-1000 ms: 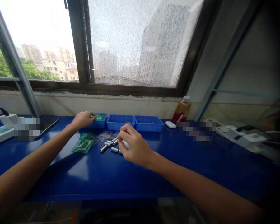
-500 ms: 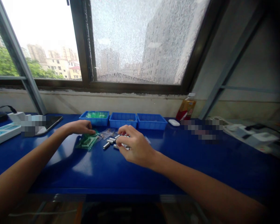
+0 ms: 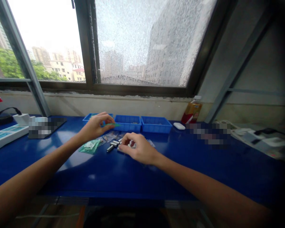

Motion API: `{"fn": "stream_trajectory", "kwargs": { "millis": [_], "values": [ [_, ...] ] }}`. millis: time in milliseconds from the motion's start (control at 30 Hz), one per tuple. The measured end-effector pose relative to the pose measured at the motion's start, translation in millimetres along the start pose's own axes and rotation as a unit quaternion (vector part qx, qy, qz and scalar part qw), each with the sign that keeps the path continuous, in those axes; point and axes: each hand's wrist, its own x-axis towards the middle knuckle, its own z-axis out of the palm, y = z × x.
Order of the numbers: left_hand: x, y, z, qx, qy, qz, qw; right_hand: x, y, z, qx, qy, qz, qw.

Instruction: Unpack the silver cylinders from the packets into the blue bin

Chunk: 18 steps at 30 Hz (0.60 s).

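Raised in front of the left blue bin (image 3: 86, 118), my left hand (image 3: 98, 124) pinches a thin green packet (image 3: 111, 124). Below it, more green packets (image 3: 90, 146) lie on the blue table beside clear plastic bags (image 3: 110, 136). My right hand (image 3: 140, 148) is low over a small pile of silvery cylinders (image 3: 110, 148), its thumb and index finger curled together. Whatever lies between those fingertips is too small to make out. Part of the pile is hidden behind this hand.
A middle bin (image 3: 129, 127) and a right bin (image 3: 156, 128) stand along the wall. Farther right are a white case (image 3: 179, 126) and a bottle (image 3: 192, 110). A power strip (image 3: 7, 134) lies at the left.
My left hand has risen and moved right from the green packets, now with one packet in its fingers. My right hand's fingers have closed more over the cylinders. The view has shifted slightly.
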Motion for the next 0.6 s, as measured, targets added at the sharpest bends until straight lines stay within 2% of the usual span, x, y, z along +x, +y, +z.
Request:
{"fn": "stream_trajectory", "kwargs": {
  "millis": [67,167,233,300,367,467,533,600],
  "values": [
    [-6,19,13.9,0.000,0.017,0.073,0.997,4,4,-2,0.077,-0.012,0.070,0.995],
    [-16,34,30.4,0.008,0.001,0.169,0.986,11,13,-3,0.161,0.000,0.121,0.980],
    [-19,37,35.0,0.021,-0.019,0.191,0.981,13,18,-2,0.184,0.016,0.135,0.974],
    [-19,38,35.2,0.026,-0.044,0.184,0.982,14,22,-1,0.171,0.041,0.126,0.976],
    [-17,37,33.5,0.003,-0.071,0.140,0.988,13,24,-1,0.116,0.080,0.092,0.986],
    [-12,31,33.2,-0.120,-0.110,-0.013,0.987,9,23,-4,-0.044,0.143,0.008,0.989],
    [-11,25,35.7,-0.233,-0.121,-0.137,0.955,5,21,-7,-0.136,0.157,-0.050,0.977],
    [-11,20,39.0,-0.330,-0.118,-0.226,0.909,2,17,-7,-0.182,0.141,-0.094,0.969]
  ]
}}
